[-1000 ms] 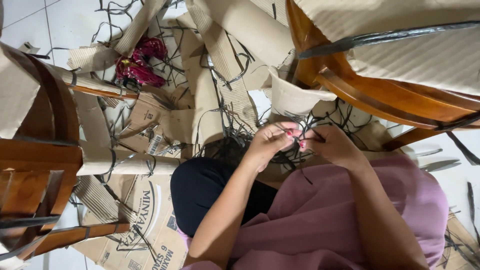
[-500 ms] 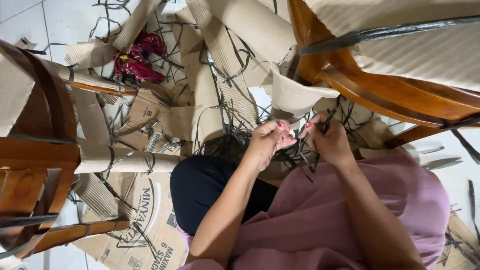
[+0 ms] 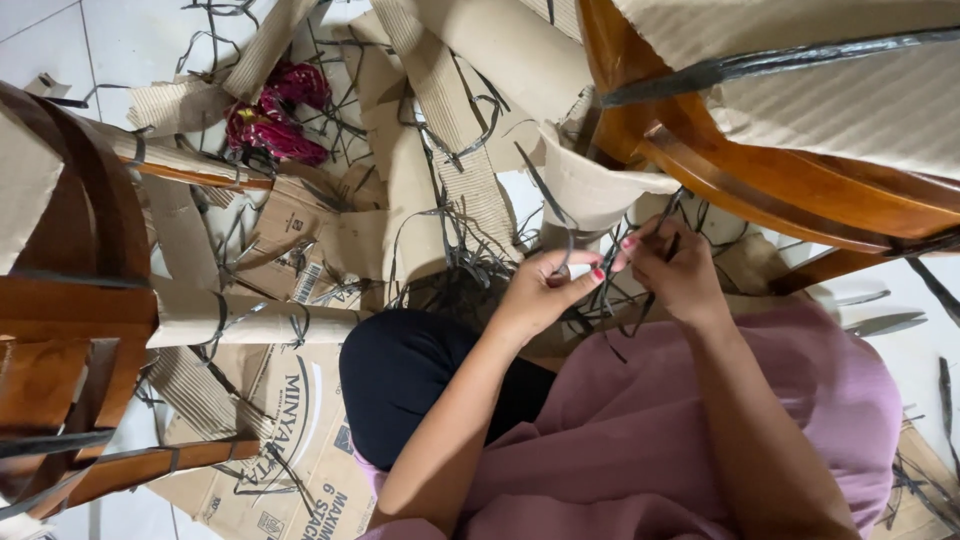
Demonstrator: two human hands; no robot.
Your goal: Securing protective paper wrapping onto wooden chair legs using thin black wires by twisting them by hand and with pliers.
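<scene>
Both hands are up close together over the lap, and they're busy on a thin black strap (image 3: 655, 285). The left hand (image 3: 545, 290) pinches a loop of it, thumb and fingers closed round the strip, pulling it up out of the tangle so it stands clear of the rest. The right hand (image 3: 675, 275) has its fingers curled shut on the same strap just beside, so the stretch between the two hands is held taut and free of the clutter. That strap sits right in front of the person's knee (image 3: 400, 375), at the near edge of the heap of brown corrugated wrapping (image 3: 440, 120) spread over the white tiled floor (image 3: 130, 45). Now the room: it's tight. A wooden chair frame (image 3: 760, 190), partly bound in cardboard and black banding, overhangs the right hand from above, touching distance from the knuckles. Another wooden chair (image 3: 70, 310) closes in the far left side, its wrapped rail (image 3: 250, 320) jutting toward the knee. Loose black offcuts lie everywhere between. A dark red crumpled bundle (image 3: 275, 115) lies well apart, up by the floor's upper left. A flattened printed carton (image 3: 290, 430) lies under the legs. Open floor shows only at the top left corner and a sliver at the right edge.
</scene>
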